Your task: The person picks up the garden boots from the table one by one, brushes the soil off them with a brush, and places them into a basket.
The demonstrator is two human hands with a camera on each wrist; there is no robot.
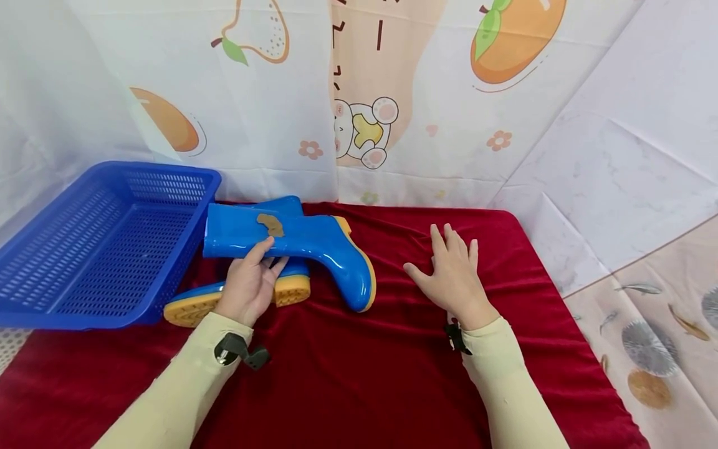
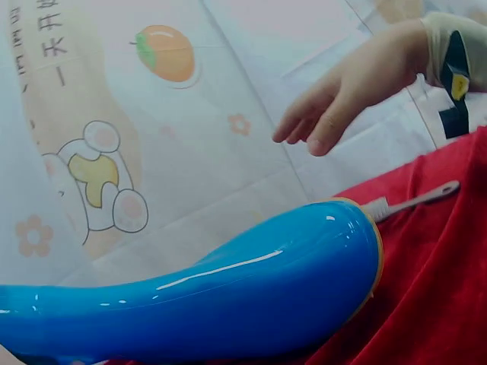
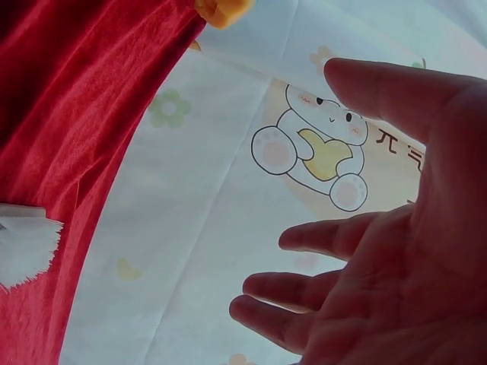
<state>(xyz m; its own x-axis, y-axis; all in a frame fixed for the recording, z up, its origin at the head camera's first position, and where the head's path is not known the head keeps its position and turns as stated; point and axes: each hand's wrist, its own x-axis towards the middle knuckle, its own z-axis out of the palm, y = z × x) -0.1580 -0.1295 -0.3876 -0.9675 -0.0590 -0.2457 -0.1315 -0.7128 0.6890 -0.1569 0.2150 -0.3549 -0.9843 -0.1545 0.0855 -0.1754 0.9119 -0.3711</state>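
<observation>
A glossy blue boot [image 1: 314, 240] with a yellow sole lies sideways, toe to the right, a brown patch [image 1: 272, 225] on its shaft. My left hand [image 1: 247, 288] grips the shaft's near edge, thumb on top and fingers underneath. Partly covered by it is a second blue boot, its yellow sole [image 1: 193, 310] facing me. My right hand [image 1: 453, 280] hovers over the cloth with fingers spread, holding nothing. Below it, the left wrist view shows a brush with a slim handle [image 2: 422, 200]; its white bristles [image 3: 29, 249] appear in the right wrist view. The head view mostly hides the brush.
At the left stands a blue perforated basket [image 1: 193, 249], its right side close to the boot's open end. Wrinkled red cloth [image 1: 348, 374] covers the table. A printed curtain [image 1: 269, 125] hangs along the back edge, with pale panels at the right.
</observation>
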